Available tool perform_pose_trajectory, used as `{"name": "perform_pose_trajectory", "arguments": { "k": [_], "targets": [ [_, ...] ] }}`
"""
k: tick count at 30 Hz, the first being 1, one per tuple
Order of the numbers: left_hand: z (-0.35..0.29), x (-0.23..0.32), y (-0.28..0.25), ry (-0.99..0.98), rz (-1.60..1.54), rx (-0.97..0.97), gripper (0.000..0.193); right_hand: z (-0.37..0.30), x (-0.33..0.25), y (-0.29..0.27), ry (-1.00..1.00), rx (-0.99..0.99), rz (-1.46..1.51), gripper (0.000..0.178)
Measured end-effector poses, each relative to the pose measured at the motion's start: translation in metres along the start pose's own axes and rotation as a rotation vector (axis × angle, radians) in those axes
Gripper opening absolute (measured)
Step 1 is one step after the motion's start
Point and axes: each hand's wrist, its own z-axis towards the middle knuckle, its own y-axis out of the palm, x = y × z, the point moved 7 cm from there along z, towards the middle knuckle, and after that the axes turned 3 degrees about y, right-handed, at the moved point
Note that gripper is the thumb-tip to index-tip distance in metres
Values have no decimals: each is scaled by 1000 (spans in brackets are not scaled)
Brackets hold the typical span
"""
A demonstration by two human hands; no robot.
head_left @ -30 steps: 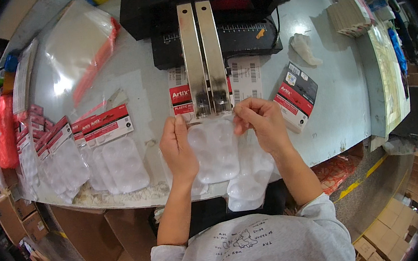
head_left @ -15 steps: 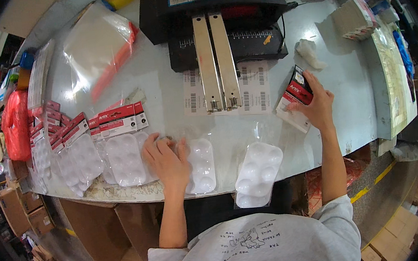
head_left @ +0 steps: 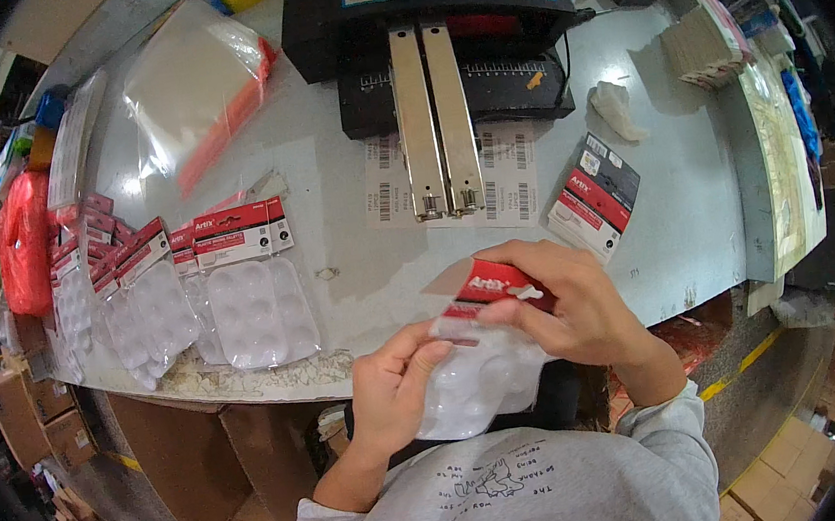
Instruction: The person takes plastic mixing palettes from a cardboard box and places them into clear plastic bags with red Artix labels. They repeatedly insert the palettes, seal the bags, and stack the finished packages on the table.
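Both hands meet at the near table edge: the left hand point(head_left: 395, 393) cups a clear plastic blister tray point(head_left: 480, 385) from below, while the right hand point(head_left: 568, 311) pinches a folded red header card point(head_left: 500, 283) over its top (fingers closed on both). Finished packs point(head_left: 238, 278) with red-and-white cards lie in a row to the left. Beyond, a black sealing machine point(head_left: 438, 58) with two metal bars, barcode sheets point(head_left: 514, 166) beneath it, and a stack of dark cards point(head_left: 595, 198) just right.
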Motion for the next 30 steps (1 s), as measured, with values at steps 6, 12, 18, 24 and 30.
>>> {"name": "perform_pose_trajectory", "arguments": {
  "k": [6, 12, 18, 24, 30],
  "targets": [
    [0, 5, -5, 51, 204, 111, 15, 4, 13, 16, 101, -100, 25, 19],
    [0, -2, 1, 90, 164, 127, 14, 2, 16, 17, 21, -172, -70, 21],
    [1, -2, -10, 127, 240, 241, 17, 1, 32, -6, 1, 25, -99, 29],
    [8, -15, -23, 116, 59, 367, 25, -26, 79, 20, 489, -168, 417, 16],
    [3, -9, -22, 133, 108, 379, 25, -36, 74, 27, 449, -171, 621, 18]
  ]
}}
